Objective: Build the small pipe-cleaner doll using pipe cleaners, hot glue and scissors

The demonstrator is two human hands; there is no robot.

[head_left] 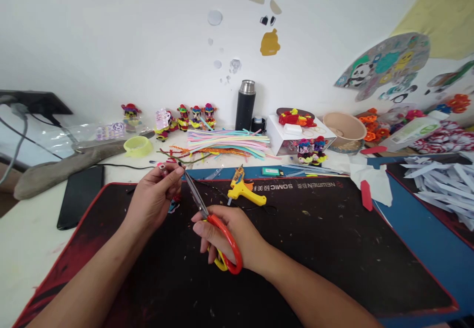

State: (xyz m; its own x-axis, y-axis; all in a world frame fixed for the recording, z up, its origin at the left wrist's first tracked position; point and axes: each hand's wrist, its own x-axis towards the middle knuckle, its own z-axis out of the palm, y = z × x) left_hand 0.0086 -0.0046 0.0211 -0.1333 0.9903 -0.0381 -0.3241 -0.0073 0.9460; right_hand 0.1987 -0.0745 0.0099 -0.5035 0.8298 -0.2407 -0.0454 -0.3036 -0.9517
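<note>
My right hand [229,234] grips a pair of scissors [202,204] with red and yellow handles, its fingers wrapped about the loops. The blades point up and to the left, and their tips are at the fingertips of my left hand [155,189]. Thumb and forefinger of that left hand are pinched together. A small dark bit shows at the pinch, too small to name. Just below the hand, a small red and teal piece [174,203] is partly hidden. Right of the blades lies a yellow glue gun [244,189] on the black desk mat [314,259].
Pastel pipe cleaners [229,141] lie in a bundle along the back. Behind them are several small colourful dolls [183,117] and a black thermos [246,105]. A white box [277,138] stands right of it. Paper strips [444,184] pile up at far right; a phone [81,197] lies left.
</note>
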